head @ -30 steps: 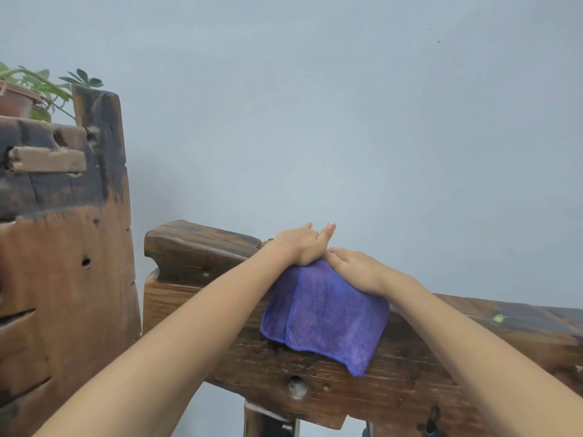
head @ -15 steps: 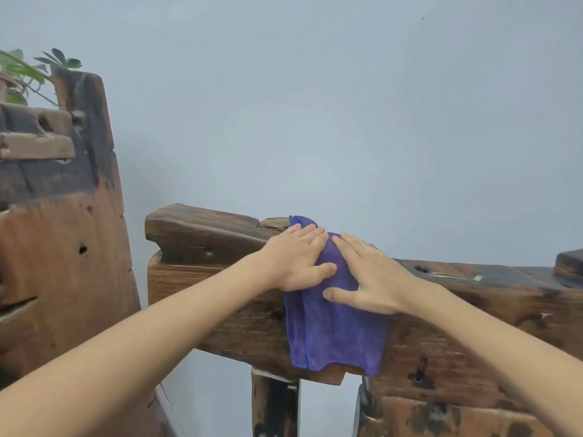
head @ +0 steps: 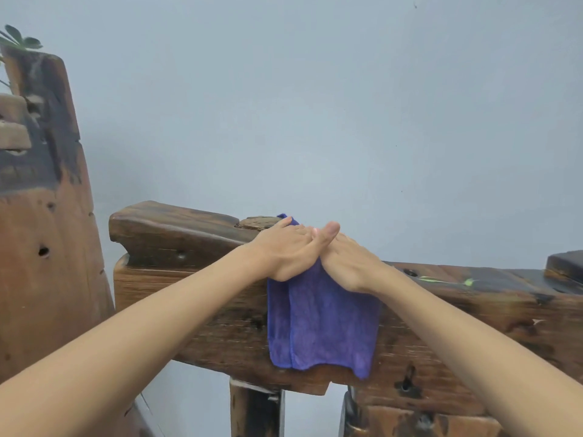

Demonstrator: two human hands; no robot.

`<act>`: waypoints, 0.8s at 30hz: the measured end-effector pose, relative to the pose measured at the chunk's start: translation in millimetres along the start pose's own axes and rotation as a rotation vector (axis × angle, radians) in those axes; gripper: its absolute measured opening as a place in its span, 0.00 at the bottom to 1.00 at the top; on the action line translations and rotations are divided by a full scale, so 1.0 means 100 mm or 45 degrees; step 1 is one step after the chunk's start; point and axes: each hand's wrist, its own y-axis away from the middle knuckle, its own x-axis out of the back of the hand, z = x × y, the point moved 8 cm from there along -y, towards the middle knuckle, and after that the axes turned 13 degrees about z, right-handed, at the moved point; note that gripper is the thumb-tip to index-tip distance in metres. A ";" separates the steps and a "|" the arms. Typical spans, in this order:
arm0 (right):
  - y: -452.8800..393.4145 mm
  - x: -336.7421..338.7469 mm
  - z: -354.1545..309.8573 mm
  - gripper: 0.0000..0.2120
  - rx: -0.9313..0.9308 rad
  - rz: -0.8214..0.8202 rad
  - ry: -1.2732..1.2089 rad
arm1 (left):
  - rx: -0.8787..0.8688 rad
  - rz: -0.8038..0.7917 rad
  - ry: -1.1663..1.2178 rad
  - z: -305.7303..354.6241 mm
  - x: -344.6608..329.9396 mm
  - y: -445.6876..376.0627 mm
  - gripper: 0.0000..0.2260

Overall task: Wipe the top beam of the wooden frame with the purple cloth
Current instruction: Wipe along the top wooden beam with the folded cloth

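Note:
A purple cloth (head: 321,323) is draped over the top beam (head: 195,298) of the dark wooden frame, most of it hanging down the near face. My left hand (head: 284,252) lies flat on the cloth's upper part on the beam's top, fingers reaching toward the far edge. My right hand (head: 350,263) presses beside it, touching the left hand, fingers hidden behind the left thumb. Both hands press the cloth rather than grasp it.
A tall worn wooden post (head: 44,216) stands at the left with plant leaves (head: 19,41) above it. A grey wall fills the background. The beam runs right to a raised block (head: 564,263); legs (head: 255,411) show below.
Both hands slid forward over the beam's top and closed together. The cloth now hangs lower on the near face, and the view has shifted slightly.

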 end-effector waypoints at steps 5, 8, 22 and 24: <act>-0.13 0.04 0.07 0.25 0.001 -0.060 -0.245 | 0.133 -0.054 -0.107 -0.06 -0.12 -0.27 0.47; -0.13 0.06 0.09 0.25 -0.027 -0.074 -0.253 | 0.188 -0.090 -0.139 -0.08 -0.14 -0.31 0.54; 0.54 0.18 0.24 0.27 -0.058 -0.050 -0.108 | 0.083 0.024 -0.281 0.28 -0.10 0.01 0.55; 0.57 0.19 0.28 0.29 -0.070 -0.027 -0.130 | 0.131 -0.068 -0.239 0.28 -0.12 -0.01 0.57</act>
